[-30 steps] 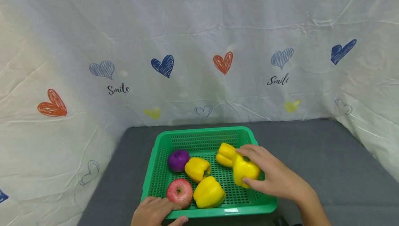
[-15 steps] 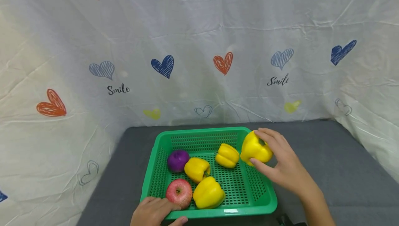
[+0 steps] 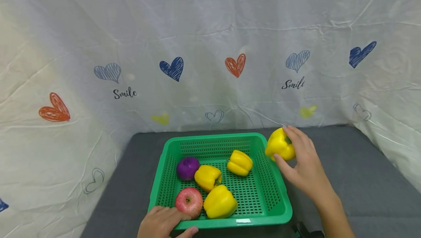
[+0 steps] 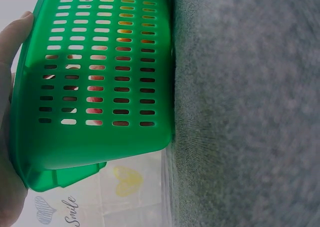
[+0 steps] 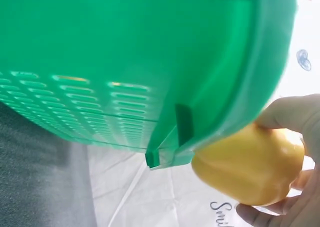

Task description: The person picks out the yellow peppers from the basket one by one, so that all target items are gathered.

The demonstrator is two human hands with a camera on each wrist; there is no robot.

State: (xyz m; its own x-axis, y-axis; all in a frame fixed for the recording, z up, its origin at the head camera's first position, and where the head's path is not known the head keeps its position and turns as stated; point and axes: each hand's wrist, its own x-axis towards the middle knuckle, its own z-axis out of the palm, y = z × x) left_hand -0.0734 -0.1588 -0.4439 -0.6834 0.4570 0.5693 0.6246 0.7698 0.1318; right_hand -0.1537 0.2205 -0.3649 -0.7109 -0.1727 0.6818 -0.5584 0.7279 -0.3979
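In the head view my right hand [image 3: 304, 165] grips a yellow bell pepper [image 3: 279, 145] over the right rim of a green plastic basket [image 3: 253, 221]. The right wrist view shows the pepper [image 5: 250, 164] between thumb and fingers, beside the basket's outer wall. My left hand [image 3: 162, 222] holds the basket's front left rim, fingers over it, thumb outside. Inside lie a purple round fruit or vegetable [image 3: 188, 168], a red apple [image 3: 189, 202] near my left fingers, and three more yellow peppers: one in the middle [image 3: 208, 177], one in front [image 3: 220, 202], one at back right [image 3: 239, 163].
The basket stands on a dark grey cloth-covered table [image 3: 342, 179], with grey surface to its left and right. A white curtain [image 3: 204, 95] printed with hearts hangs behind. A small black object [image 3: 306, 230] lies by my right forearm at the bottom edge.
My right hand has lifted the yellow pepper from the basket's right side, up and rightward to above the right rim. The left hand and the other contents stay put.
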